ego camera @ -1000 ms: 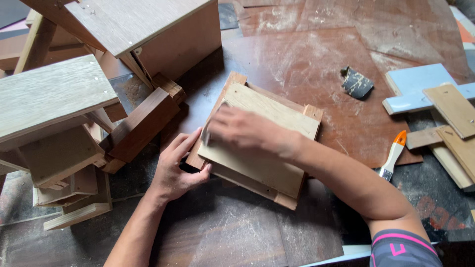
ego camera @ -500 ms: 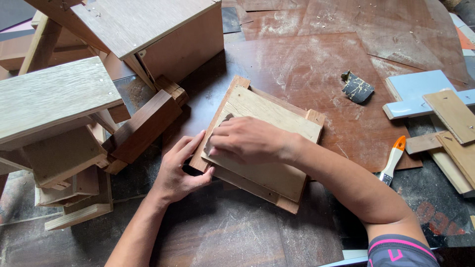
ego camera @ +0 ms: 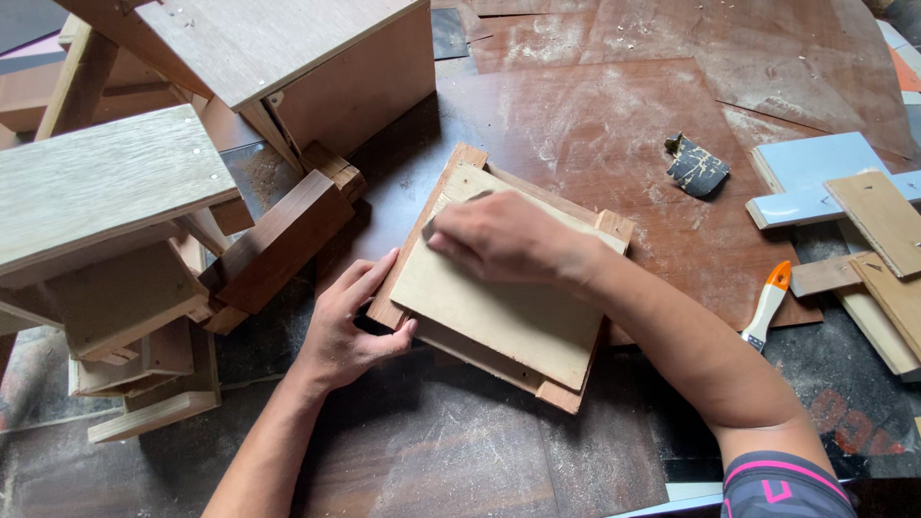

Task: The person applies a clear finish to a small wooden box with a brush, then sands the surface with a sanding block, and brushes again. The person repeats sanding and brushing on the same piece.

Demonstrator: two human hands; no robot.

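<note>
Dusty brown workbench (ego camera: 614, 125), sawdust scattered over it. At centre lies a flat wooden panel assembly (ego camera: 499, 307), a pale board on a darker frame. Right hand (ego camera: 504, 235) presses flat on the board's upper end, fingers curled over something hidden. Left hand (ego camera: 350, 321) braces the frame's left edge, fingers spread. Stacked wooden boxes (ego camera: 125, 240) stand left; sandpaper scrap (ego camera: 697, 165) and orange-handled brush (ego camera: 767, 305) lie right.
</note>
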